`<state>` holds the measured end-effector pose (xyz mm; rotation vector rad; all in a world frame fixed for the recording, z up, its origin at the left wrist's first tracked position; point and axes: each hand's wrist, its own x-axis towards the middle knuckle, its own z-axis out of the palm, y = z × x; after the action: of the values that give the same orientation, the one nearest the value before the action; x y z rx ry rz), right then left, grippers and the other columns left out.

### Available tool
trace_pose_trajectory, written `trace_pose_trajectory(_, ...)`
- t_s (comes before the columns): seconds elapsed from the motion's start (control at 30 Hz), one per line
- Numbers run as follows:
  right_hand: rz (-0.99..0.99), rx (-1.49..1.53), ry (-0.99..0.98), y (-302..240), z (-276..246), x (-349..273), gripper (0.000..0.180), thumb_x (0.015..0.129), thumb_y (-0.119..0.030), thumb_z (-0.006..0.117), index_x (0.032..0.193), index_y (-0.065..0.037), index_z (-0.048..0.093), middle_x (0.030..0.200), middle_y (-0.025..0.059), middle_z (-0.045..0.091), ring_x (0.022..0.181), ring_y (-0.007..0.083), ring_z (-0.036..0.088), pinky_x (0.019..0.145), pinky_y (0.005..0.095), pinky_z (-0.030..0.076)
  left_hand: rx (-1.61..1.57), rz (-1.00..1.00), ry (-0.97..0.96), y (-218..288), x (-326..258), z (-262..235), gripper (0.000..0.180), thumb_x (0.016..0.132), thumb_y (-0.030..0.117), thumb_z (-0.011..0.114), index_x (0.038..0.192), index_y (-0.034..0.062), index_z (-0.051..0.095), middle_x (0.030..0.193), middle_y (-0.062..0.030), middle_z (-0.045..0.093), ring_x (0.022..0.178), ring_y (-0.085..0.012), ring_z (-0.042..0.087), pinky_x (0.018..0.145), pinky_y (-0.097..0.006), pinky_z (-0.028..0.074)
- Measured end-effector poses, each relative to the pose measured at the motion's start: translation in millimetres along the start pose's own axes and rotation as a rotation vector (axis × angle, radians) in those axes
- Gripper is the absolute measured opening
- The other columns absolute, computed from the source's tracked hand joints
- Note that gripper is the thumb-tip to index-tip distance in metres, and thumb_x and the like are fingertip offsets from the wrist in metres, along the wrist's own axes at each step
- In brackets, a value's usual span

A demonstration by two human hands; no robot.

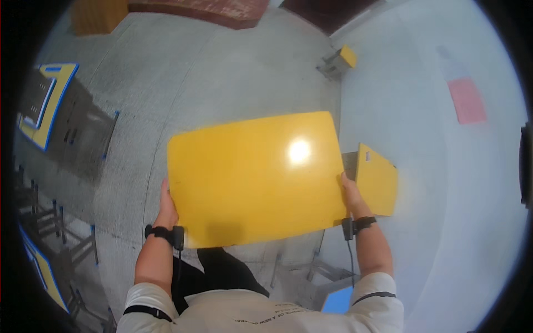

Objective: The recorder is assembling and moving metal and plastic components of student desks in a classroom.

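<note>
I see a large yellow board [255, 177] held flat in front of me, filling the middle of the head view, its glossy face up and catching a bright glare spot toward its 2 o'clock corner. My left hand [166, 205] grips the board's left edge near its 8 o'clock corner; the fingers wrap under the panel and the thumb side lies against the rim, so this hand is clamped on the board. My right hand [351, 195] holds the opposite edge near the 4 o'clock corner, fingers likewise curled onto the rim and clamped. The board therefore spans between the two hands, touching both, with its long side running from 9 to 3 o'clock and tilted slightly, the right end higher in the picture.

Each wrist carries a black strap [164, 233] with a small box, and a thin cable hangs from the right one.

Just beside my right hand, at 3 o'clock from the board, a smaller yellow panel [377, 180] stands on a grey metal frame, partly hidden behind the board's edge. Farther off at 1 o'clock a small yellow-topped stand [340, 60] sits on the grey concrete floor [222, 72]. At 9 to 10 o'clock a dark metal rack [66, 122] with yellow, blue-edged pieces stands well apart. A pink sheet [467, 100] hangs on the pale wall at 2 o'clock.
</note>
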<state>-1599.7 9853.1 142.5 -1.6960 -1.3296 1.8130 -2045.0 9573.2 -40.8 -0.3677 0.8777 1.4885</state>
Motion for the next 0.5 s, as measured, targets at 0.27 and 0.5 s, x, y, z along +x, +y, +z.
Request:
trace_pose_trajectory(0.27, -0.016, 0.069, 0.17, 44.3, -45.8, 9.4, 0.056, 0.096, -0.044, 0.045, 0.108, 0.008, 0.061, 0.105, 0.0132, 0.063, 0.095, 0.0195, 0.059, 0.084, 0.0313, 0.045, 0.21, 0.002, 0.074, 17.8, -11.2, 77.1, 0.073, 0.092, 0.062, 0.027, 0.137, 0.0051, 0.041, 0.137, -0.0143, 0.044, 0.122, -0.0303, 0.044, 0.101, -0.04, 0.035)
trace_pose_trajectory(0.5, 0.076, -0.024, 0.206, 44.8, -58.1, 4.3, 0.06, 0.095, -0.048, 0.043, 0.111, 0.007, 0.059, 0.109, 0.0142, 0.063, 0.097, 0.0212, 0.06, 0.085, 0.0319, 0.044, 0.183, -0.044, 0.138, 21.6, -7.6, 117.3, 0.068, 0.093, 0.058, 0.031, 0.133, 0.0039, 0.044, 0.133, -0.0147, 0.048, 0.118, -0.0283, 0.047, 0.098, -0.037, 0.037)
